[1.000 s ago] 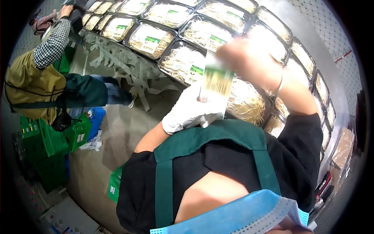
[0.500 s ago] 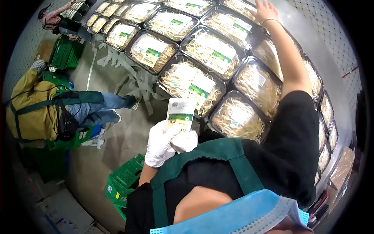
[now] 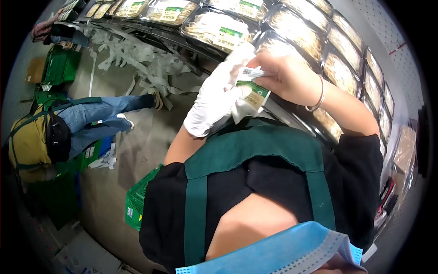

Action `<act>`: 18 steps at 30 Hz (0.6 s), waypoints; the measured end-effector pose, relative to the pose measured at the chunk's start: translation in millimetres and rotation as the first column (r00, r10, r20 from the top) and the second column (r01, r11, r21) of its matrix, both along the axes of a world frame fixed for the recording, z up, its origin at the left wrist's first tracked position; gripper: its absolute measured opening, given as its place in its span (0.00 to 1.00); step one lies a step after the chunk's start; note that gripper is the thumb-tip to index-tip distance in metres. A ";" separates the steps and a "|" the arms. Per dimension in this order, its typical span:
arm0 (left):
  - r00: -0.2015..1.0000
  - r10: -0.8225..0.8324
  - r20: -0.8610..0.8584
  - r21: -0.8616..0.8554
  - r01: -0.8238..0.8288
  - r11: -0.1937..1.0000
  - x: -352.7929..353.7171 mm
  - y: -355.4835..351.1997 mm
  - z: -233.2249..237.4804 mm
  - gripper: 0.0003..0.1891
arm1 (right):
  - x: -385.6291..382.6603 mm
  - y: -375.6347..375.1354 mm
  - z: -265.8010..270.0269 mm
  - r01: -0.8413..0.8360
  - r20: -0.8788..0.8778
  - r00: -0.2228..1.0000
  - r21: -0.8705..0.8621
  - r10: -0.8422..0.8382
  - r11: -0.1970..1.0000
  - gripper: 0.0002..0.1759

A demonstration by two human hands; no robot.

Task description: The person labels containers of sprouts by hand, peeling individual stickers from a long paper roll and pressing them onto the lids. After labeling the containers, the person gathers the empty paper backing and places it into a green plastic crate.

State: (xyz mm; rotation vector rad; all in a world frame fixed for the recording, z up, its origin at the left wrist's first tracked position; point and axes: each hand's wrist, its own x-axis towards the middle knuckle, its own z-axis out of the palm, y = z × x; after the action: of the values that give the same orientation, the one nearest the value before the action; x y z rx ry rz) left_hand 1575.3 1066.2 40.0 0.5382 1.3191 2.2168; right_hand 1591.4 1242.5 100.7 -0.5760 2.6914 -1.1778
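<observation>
My left hand (image 3: 212, 100), in a white glove, is closed on a green-and-white printed label (image 3: 256, 94) in front of my chest. Bare and with a bracelet at the wrist, my right hand (image 3: 288, 81) pinches the label's upper edge between thumb and fingers. A small code is printed on the white part of the label. Just beyond both hands lies a film-covered tray of bean sprouts (image 3: 205, 23) bearing a similar label. Trays to the right, such as one near the middle (image 3: 340, 71), show no green label.
Rows of sprout trays cover the table (image 3: 385, 77). White backing strips (image 3: 137, 57) hang and lie along its left side. A green crate (image 3: 137, 201) stands on the floor beside me. At left, a person in a yellow top (image 3: 32, 141) bends near more green crates (image 3: 61, 64).
My right hand has come back from the far trays to the label in my left hand and pinches it. My left hand has risen toward the table. The view has shifted.
</observation>
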 end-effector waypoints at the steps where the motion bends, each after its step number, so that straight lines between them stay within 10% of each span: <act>1: 0.994 -0.025 0.111 -0.095 0.035 0.995 6.1 0.7 3.0 0.16 | 8.1 -1.9 -2.3 0.017 -0.001 1.000 0.008 -0.017 1.000 0.04; 4: 0.997 -0.082 0.007 -0.299 0.080 0.951 21.0 -7.9 -16.9 0.10 | 19.2 4.5 -8.7 0.179 -0.551 0.834 0.287 0.009 0.941 0.04; 7: 0.981 -0.152 -0.119 -0.281 0.113 0.953 42.4 -9.7 -19.0 0.09 | 1.9 46.4 5.9 0.490 -0.288 0.847 0.101 -0.446 0.866 0.11; 8: 0.980 -0.161 -0.115 -0.277 0.123 0.953 41.4 -16.0 -29.9 0.10 | -4.7 76.0 -5.1 0.517 0.080 0.856 -0.082 -0.511 0.852 0.18; 10: 0.961 -0.182 0.207 -0.076 0.201 0.977 44.5 -24.5 -32.0 0.10 | 14.2 81.6 -12.3 0.613 -0.200 0.785 0.120 -0.586 0.781 0.13; 12: 0.986 -0.154 0.056 -0.211 0.162 0.964 39.8 -40.7 -37.1 0.10 | 23.6 103.3 -40.4 0.571 -0.392 0.752 -0.013 -0.529 0.821 0.15; 13: 0.987 -0.135 -0.088 -0.209 0.114 0.971 37.9 -47.1 -46.5 0.10 | 28.1 106.3 -46.6 0.634 -0.218 0.755 -0.003 -0.619 0.774 0.15; 18: 0.999 0.013 0.048 -0.334 0.004 0.943 31.5 -52.4 -63.8 0.10 | 31.3 92.9 -98.0 0.667 -0.659 0.706 0.496 -0.259 0.556 0.26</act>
State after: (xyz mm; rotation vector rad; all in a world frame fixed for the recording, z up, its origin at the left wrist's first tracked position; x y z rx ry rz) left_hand 1606.8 1013.8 -23.8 0.3491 1.6257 1.9361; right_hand 1622.7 1335.4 2.6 0.0330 3.5646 0.1591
